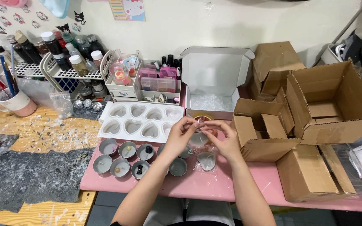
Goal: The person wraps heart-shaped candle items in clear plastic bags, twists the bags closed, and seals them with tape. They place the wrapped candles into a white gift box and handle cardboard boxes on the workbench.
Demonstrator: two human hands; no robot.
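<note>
Clear bag (pixel 199 138) hangs between both hands above the pink bench (pixel 214 186), held up at its mouth, probably for opening. Left hand (pixel 180 134) and right hand (pixel 223 137) each pinch its top edge. Heart mould (pixel 141 121) lies just beyond, grey cups (pixel 122 157) alongside.

From my remote feed: a white plaster wall (pixel 214 25) dotted with cartoon stickers backs a paint-flecked wooden tabletop (pixel 42 134), partly covered by a pink mat (pixel 214 184) and a grey speckled sheet (pixel 26 175). White wire racks (pixel 59 71) stand against the wall. Even, soft light; grey tiled floor (pixel 105 209) shows below.
</note>
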